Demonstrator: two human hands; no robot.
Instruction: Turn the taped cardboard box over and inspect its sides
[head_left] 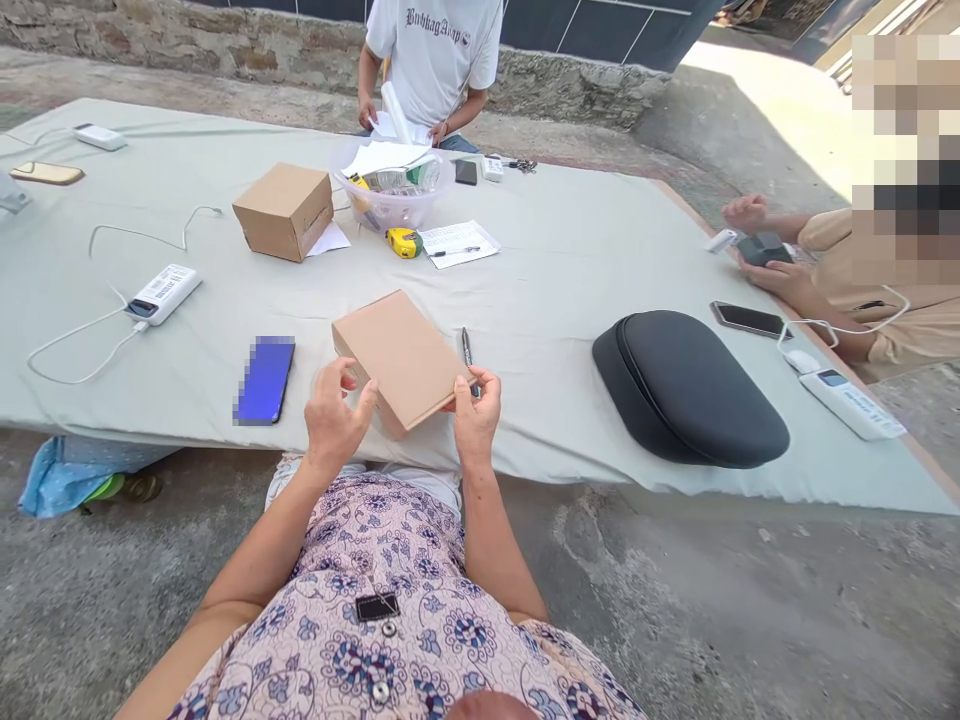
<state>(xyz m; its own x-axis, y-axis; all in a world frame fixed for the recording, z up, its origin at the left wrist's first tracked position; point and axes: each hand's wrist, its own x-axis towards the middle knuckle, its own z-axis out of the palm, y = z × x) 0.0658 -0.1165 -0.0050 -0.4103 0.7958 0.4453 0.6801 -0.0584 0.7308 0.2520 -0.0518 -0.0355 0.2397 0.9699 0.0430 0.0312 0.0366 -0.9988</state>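
Note:
A flat brown cardboard box (pixel 403 350) with its lid down lies at the table's near edge, in front of my body. My right hand (pixel 476 410) pinches its right corner, thumb on top and fingers at the edge. My left hand (pixel 335 415) is at the box's left side, fingers apart and curved, the thumb close to the side wall. Whether the left fingertips touch the cardboard I cannot tell. Just beyond my right hand lies a black marker pen (pixel 466 347). A phone with a blue screen (pixel 268 381) lies left of my left hand.
Right of me sits a black case (pixel 690 388). Farther back stand a second cardboard box (pixel 283 208), a plastic basin (pixel 394 208), a yellow tape measure (pixel 404 242) and a notepad (pixel 469 243). A white power bank (pixel 164 294) trails a cable at left. Two people sit around the table.

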